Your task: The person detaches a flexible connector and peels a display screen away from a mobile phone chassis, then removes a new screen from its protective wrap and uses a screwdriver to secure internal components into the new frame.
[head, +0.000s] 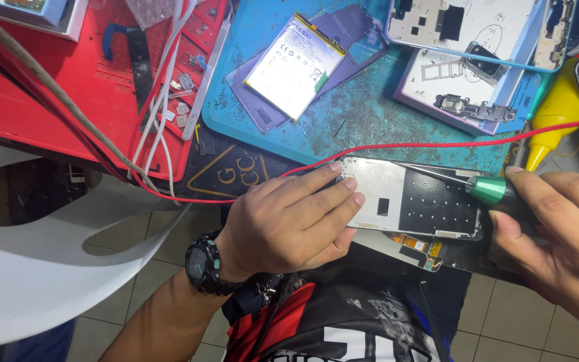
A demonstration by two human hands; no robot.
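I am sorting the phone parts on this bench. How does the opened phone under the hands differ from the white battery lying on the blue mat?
The opened phone is held flat by the left hand, and the right hand works on it with a green screwdriver; the white battery lies untouched. The opened phone sits at the near table edge, the white battery farther back on the blue mat. The phone's face is part black, the battery's white. Both are flat rectangles.

A chunky black wristwatch (204,263) sits above a black, red and white shirt (343,322).

phone frame (410,198) left end under left hand (283,221) | right hand (561,231) cut by right edge | screwdriver (487,188) handle mostly hidden in palm
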